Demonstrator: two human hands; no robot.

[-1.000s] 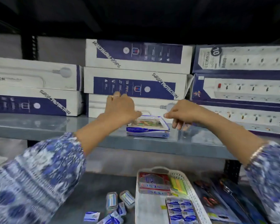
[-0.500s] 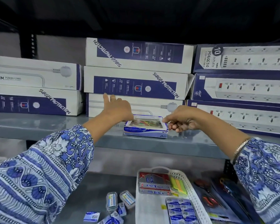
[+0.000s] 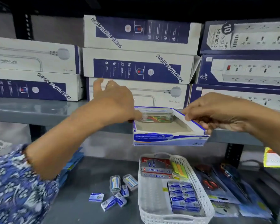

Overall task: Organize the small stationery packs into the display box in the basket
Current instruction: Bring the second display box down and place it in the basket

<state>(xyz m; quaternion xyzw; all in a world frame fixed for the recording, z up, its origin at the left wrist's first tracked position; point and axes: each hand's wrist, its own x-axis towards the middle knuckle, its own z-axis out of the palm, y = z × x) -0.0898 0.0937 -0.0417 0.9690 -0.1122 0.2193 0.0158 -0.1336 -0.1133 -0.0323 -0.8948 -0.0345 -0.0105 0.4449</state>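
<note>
A blue-and-white display box (image 3: 166, 138) juts out over the front edge of the grey upper shelf (image 3: 31, 110). Inside it lies a clear case of coloured clips (image 3: 157, 117). My right hand (image 3: 217, 113) pinches the box's right rim. My left hand (image 3: 113, 101) has its fingers spread and raised, with only the thumb touching the box's left corner. Below, a white basket (image 3: 152, 212) holds a block of small blue packs (image 3: 183, 198). Several more small blue packs (image 3: 113, 199) lie loose on the lower shelf to the basket's left.
Stacked surge protector boxes (image 3: 136, 65) fill the upper shelf right behind the display box. The basket also holds red boxes (image 3: 155, 167) and green-yellow sticky notes (image 3: 179, 170). Packaged scissors (image 3: 208, 181) lie to the basket's right.
The display box has come forward off the shelf towards me, held by my right hand. My left hand has lifted and spread its fingers.
</note>
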